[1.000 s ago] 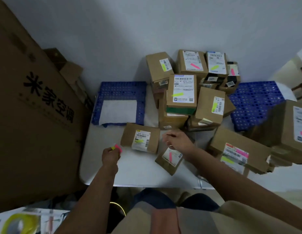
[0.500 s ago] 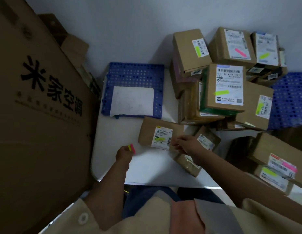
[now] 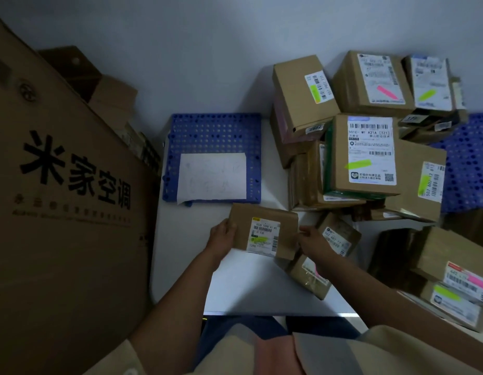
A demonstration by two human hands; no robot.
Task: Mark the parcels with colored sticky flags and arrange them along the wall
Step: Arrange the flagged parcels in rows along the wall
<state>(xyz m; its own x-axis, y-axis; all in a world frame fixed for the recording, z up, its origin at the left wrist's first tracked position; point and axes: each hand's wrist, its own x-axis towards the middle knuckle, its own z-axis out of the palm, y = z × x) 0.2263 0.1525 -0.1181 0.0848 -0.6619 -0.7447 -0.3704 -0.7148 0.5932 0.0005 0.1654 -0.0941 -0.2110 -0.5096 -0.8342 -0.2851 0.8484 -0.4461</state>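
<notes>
A small brown parcel [image 3: 240, 226] with a white label and a yellow flag lies on the white table [image 3: 248, 288]. My left hand [image 3: 221, 238] grips its left edge and my right hand [image 3: 313, 240] holds its right edge. The pad of sticky flags is hidden. Two more small parcels lie under my right wrist, one labelled [image 3: 340, 235] and one with a pink flag [image 3: 308, 277]. Several flagged parcels are piled against the wall, among them one with a yellow flag [image 3: 305, 93] and one with a pink flag [image 3: 370, 79].
A huge printed carton [image 3: 59, 185] walls off the left side. A blue perforated tray [image 3: 213, 131] with a white sheet [image 3: 212, 177] lies by the wall. Another blue tray [image 3: 470, 158] and more flagged parcels [image 3: 451, 266] crowd the right.
My left hand, which held the flag pad beside the parcel, now grips the parcel's left edge and the pad is out of sight. My right hand has settled on its right edge.
</notes>
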